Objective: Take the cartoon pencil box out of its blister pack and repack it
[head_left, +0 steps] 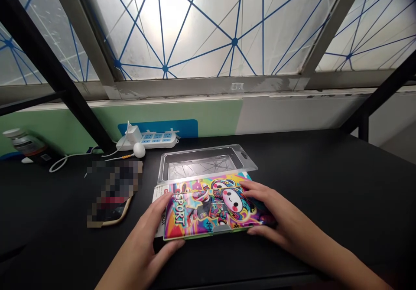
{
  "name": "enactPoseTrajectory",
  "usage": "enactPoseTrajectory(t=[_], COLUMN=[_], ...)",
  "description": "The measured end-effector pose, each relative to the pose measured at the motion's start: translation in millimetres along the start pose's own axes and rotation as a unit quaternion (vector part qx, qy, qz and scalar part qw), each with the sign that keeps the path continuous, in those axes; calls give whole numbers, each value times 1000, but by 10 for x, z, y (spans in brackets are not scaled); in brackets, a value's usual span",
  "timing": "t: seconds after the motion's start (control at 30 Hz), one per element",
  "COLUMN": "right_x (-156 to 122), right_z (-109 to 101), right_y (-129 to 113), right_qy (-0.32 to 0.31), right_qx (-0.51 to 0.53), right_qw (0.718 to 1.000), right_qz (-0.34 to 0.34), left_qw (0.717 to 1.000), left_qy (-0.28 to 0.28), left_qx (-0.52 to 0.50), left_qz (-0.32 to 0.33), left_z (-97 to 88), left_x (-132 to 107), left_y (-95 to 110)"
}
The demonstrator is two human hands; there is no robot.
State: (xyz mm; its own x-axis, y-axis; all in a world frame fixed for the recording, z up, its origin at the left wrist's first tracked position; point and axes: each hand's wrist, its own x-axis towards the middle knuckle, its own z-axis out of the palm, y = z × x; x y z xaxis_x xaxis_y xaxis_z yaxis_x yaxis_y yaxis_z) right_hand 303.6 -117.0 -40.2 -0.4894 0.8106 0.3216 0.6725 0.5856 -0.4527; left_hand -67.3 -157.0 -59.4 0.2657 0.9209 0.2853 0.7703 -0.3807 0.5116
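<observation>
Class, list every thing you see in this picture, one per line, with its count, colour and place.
printed case: one, multicoloured, table centre, held at both ends
clear plastic tray: one, transparent, just behind the case
power strip: one, white with blue sockets, back by the wall
cable: one, white, back left
bottle: one, pale, lying far left
table: one, black
left hand: one, gripping the case's left end
right hand: one, gripping its right end
</observation>
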Motion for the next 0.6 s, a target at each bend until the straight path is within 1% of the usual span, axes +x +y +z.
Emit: enactPoseTrajectory(t=[0.07, 0.17, 0.27, 0.33, 0.43, 0.53, 0.6], right_x=[14, 90, 227, 324, 410, 384, 316], right_z=[-39, -121, -201, -217, -163, -90, -77], right_y=[38, 95, 121, 115, 104, 135, 179], right_qy=[-9, -15, 1, 24, 76, 118, 134], right_qx=[20, 50, 107, 136, 172, 214, 203], right_qw=[1000, 999, 993, 985, 968, 951, 953], right_qz=[2, 2, 52, 104, 164, 188, 181], left_qw=[1000, 999, 999, 998, 997, 998, 998], left_qy=[1, 10, 9, -1, -11, -22, -27], left_qx=[-8, -28, -44, -51, -52, -39, -36], left_qz=[-5, -21, -26, -38, -57, -44, -36], left_z=[36, 57, 50, 39, 22, 3, -10], left_x=[-4, 1, 3, -6, -26, -40, -47], left_y=[-13, 28, 79, 94, 98, 110, 129])
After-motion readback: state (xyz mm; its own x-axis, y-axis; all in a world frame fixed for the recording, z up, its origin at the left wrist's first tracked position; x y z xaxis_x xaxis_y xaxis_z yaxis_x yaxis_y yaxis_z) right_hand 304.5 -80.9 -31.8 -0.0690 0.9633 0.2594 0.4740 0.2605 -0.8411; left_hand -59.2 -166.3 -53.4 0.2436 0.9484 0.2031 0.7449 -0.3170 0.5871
